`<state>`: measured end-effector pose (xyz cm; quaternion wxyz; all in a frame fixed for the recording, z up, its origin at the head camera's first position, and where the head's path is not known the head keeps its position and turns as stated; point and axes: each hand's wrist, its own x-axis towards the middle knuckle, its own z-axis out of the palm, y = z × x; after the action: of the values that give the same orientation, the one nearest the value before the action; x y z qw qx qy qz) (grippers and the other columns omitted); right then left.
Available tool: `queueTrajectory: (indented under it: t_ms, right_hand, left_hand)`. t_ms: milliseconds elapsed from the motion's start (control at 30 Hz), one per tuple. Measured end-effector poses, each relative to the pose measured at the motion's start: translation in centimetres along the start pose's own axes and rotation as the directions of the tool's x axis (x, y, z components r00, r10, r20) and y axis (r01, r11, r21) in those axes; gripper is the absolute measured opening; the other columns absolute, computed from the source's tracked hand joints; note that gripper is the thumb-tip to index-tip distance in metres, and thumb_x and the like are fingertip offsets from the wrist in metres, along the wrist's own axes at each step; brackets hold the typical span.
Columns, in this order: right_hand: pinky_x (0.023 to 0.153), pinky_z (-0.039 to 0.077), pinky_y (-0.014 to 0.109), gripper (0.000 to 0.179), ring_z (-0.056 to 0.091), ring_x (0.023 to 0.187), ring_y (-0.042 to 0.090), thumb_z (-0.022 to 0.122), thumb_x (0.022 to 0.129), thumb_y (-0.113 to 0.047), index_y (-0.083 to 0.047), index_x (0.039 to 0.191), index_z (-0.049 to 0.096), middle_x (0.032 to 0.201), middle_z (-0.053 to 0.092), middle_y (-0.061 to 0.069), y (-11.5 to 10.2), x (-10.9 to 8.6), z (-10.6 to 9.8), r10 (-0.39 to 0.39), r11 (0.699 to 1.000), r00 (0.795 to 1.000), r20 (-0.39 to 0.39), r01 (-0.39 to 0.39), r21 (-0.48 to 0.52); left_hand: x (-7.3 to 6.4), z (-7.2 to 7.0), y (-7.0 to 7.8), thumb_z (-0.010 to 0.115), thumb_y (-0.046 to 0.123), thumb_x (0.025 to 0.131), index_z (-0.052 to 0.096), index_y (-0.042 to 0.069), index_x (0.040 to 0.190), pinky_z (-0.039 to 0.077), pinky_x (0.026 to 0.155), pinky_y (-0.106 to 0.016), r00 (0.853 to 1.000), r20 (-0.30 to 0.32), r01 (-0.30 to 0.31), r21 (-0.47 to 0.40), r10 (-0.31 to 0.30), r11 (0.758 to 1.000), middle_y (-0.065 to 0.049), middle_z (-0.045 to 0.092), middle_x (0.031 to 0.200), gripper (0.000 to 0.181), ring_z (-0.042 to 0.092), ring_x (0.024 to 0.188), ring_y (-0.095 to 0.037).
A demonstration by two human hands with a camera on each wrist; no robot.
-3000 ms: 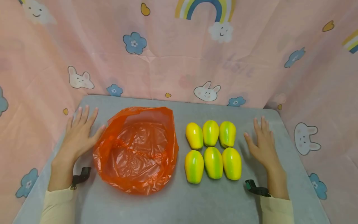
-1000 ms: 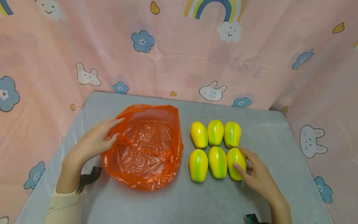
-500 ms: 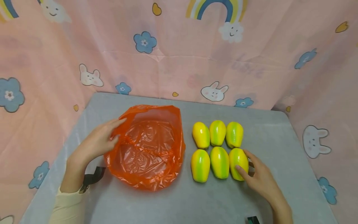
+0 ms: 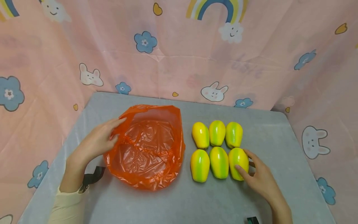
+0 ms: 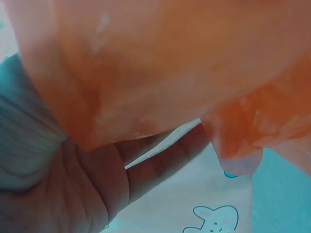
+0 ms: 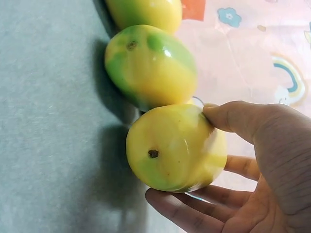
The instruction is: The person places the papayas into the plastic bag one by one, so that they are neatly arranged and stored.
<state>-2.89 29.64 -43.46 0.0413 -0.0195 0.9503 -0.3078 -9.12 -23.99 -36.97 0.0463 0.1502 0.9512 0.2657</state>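
Observation:
My right hand (image 4: pixel 258 177) grips the front right papaya (image 4: pixel 237 160), a glossy yellow fruit with green streaks. In the right wrist view its thumb presses one side and its fingers (image 6: pixel 182 211) curl along the other. Against the grey table the papaya sits beside the middle one (image 4: pixel 219 162) of the front row. My left hand (image 4: pixel 98 140) is at the left rim of an orange plastic bag (image 4: pixel 148 179), whose mouth gapes upward. Thumb and fingers are spread apart there, and in the left wrist view the bag's film hangs over part of the hand.
Three more papayas (image 4: pixel 217 133) form a row behind the front ones, to the right of the bag. The grey table (image 4: pixel 173 205) ends at a pink patterned curtain (image 4: pixel 167 74) at the back and sides. A dark wrist mount (image 4: pixel 93 176) juts out beside the left wrist.
From lying spread on the table, my left hand has moved right to the bag's rim and my right hand left onto the papaya. Over the last half second both stay nearly still.

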Motion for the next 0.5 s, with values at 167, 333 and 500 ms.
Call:
queueTrajectory:
  t_ms: [167,333,500]
  right_hand:
    - [0.078,0.067,0.048,0.078,0.064,0.123,0.056,0.073,0.099,-0.039,-0.002,0.159,0.04,0.158,0.048,0.03,-0.4,0.0,-0.4,-0.011,1.0,1.0,-0.026,0.012,0.018]
    - [0.075,0.067,0.044,0.078,0.064,0.124,0.056,0.075,0.098,-0.038,-0.004,0.16,0.041,0.158,0.049,0.029,-1.0,0.1,-0.8,-0.028,0.999,0.998,-0.059,0.03,0.029]
    - [0.073,0.067,0.044,0.076,0.066,0.121,0.052,0.077,0.097,-0.036,-0.007,0.159,0.043,0.156,0.052,0.027,-1.9,0.0,-1.0,-0.045,0.998,0.994,-0.103,0.049,0.034]
  left_hand:
    - [0.0,0.0,0.1,0.06,-0.003,0.094,0.046,0.0,0.158,0.052,0.109,-0.066,1.0,0.006,0.005,0.002,-0.005,1.0,-0.026,0.051,0.158,0.066,0.055,0.138,-0.047]
    - [0.3,0.3,0.1,0.063,-0.002,0.094,0.044,-0.001,0.159,0.056,0.103,-0.063,1.0,-0.007,-0.017,0.021,0.017,1.0,-0.024,0.052,0.155,0.067,0.06,0.128,-0.043]
    - [0.4,0.7,0.2,0.068,-0.002,0.094,0.046,-0.004,0.156,0.061,0.093,-0.055,0.999,-0.031,-0.038,0.018,0.038,0.999,-0.023,0.057,0.139,0.066,0.063,0.111,-0.038]
